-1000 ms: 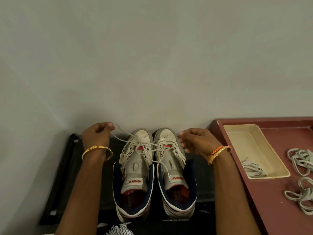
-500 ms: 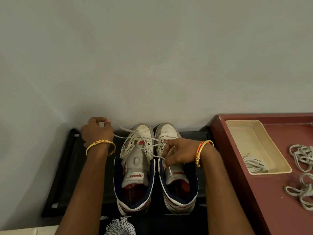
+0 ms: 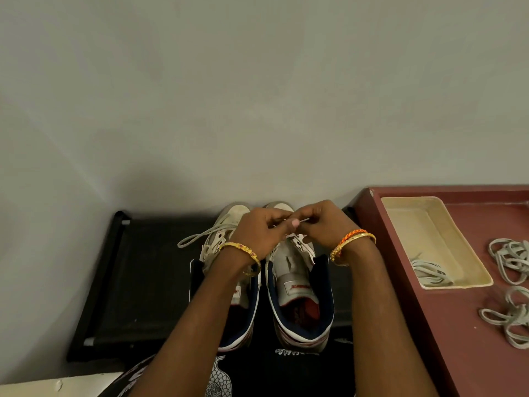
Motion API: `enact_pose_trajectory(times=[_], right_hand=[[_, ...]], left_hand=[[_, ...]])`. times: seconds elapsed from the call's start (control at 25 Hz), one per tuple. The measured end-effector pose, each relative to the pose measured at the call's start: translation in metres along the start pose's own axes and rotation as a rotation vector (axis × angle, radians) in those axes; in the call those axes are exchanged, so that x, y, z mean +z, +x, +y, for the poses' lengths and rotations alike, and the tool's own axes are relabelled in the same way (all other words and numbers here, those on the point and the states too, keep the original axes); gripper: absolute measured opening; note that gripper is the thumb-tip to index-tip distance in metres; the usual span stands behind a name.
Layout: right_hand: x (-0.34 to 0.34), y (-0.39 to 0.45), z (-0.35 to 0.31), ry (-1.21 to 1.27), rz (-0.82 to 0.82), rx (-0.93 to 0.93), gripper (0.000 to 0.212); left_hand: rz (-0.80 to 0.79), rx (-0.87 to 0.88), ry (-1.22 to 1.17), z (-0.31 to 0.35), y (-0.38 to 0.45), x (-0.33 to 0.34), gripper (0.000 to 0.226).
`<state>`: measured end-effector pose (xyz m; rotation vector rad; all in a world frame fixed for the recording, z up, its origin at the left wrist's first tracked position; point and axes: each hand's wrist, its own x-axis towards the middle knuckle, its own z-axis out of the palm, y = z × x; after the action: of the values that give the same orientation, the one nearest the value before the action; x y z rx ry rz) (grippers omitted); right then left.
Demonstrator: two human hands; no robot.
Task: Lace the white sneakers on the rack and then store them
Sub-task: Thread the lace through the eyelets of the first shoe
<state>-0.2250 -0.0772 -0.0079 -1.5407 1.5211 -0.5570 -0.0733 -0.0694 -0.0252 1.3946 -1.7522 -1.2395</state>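
While both hands meet above the toes of the white sneakers, the left hand (image 3: 259,234) and the right hand (image 3: 320,224) sit knuckle to knuckle, fingers curled inward and pinching a short stretch of the pale lace (image 3: 305,220) between them. That pinched piece shows only as a thin strip in the gap between the fingertips, over the far end of the right sneaker (image 3: 299,285). A loose end of the lace trails out to the left from the eyelets of the left sneaker (image 3: 223,242) and hangs over the dark rack (image 3: 137,276). Both sneakers stand side by side on the rack, toes toward the wall, heels toward the near edge, touching or nearly so along their inner sides. The left forearm covers much of the left sneaker's tongue. Each wrist carries a gold bangle (image 3: 243,249), and the right one has an orange band beside it.

To the right stands a maroon bench (image 3: 446,325). On it, a cream tray (image 3: 429,224) holds a coiled lace at its near end. Two more bundles of spare laces (image 3: 509,316) lie on the bench, further right.
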Motion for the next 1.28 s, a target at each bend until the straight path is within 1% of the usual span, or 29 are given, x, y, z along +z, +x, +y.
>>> enact_pose_trajectory(times=[0.08, 0.16, 0.24, 0.28, 0.36, 0.44, 0.56, 0.64, 0.72, 0.8, 0.92, 1.0, 1.08, 1.28], right_hand=[[-0.001, -0.002, 0.004, 0.071, -0.003, 0.016, 0.011], [-0.003, -0.003, 0.007, 0.171, 0.089, 0.080, 0.007], [-0.005, 0.002, 0.013, 0.172, 0.217, 0.130, 0.015], [-0.006, 0.005, 0.016, 0.151, 0.241, 0.138, 0.016], [-0.005, 0.008, 0.018, 0.165, 0.210, 0.130, 0.013], [-0.003, 0.010, 0.018, 0.207, 0.178, 0.139, 0.012], [-0.001, 0.013, 0.019, 0.218, 0.183, 0.173, 0.011], [0.001, 0.015, 0.022, 0.240, 0.193, 0.238, 0.013], [0.003, 0.016, 0.027, 0.252, 0.207, 0.318, 0.016], [0.002, 0.017, 0.031, 0.246, 0.219, 0.355, 0.018], [0.000, 0.018, 0.035, 0.268, 0.218, 0.384, 0.015], [0.000, 0.017, 0.036, 0.277, 0.190, 0.407, 0.012], [-0.001, 0.017, 0.038, 0.276, 0.170, 0.418, 0.012], [-0.004, 0.017, 0.042, 0.250, 0.174, 0.468, 0.016]], left_hand=[[0.037, -0.041, -0.015, -0.002, 0.007, 0.000, 0.021], [0.041, -0.086, 0.000, -0.003, 0.012, 0.000, 0.019], [0.051, -0.128, 0.004, -0.007, 0.016, 0.004, 0.017], [0.062, -0.150, 0.003, -0.010, 0.018, 0.007, 0.016], [0.103, -0.194, 0.011, -0.014, 0.022, 0.012, 0.013], [0.151, -0.219, -0.031, -0.014, 0.027, 0.015, 0.012], [0.170, -0.245, -0.101, -0.013, 0.030, 0.015, 0.013], [0.166, -0.292, -0.024, -0.016, 0.031, 0.016, 0.013], [0.122, -0.330, 0.233, -0.018, 0.033, 0.018, 0.017], [0.029, -0.339, 0.442, -0.017, 0.036, 0.018, 0.024], [-0.056, -0.379, 0.551, -0.017, 0.041, 0.023, 0.032], [-0.060, -0.401, 0.546, -0.020, 0.043, 0.029, 0.031], [-0.051, -0.408, 0.492, -0.026, 0.044, 0.034, 0.027], [-0.089, -0.395, 0.353, -0.038, 0.047, 0.035, 0.029]])
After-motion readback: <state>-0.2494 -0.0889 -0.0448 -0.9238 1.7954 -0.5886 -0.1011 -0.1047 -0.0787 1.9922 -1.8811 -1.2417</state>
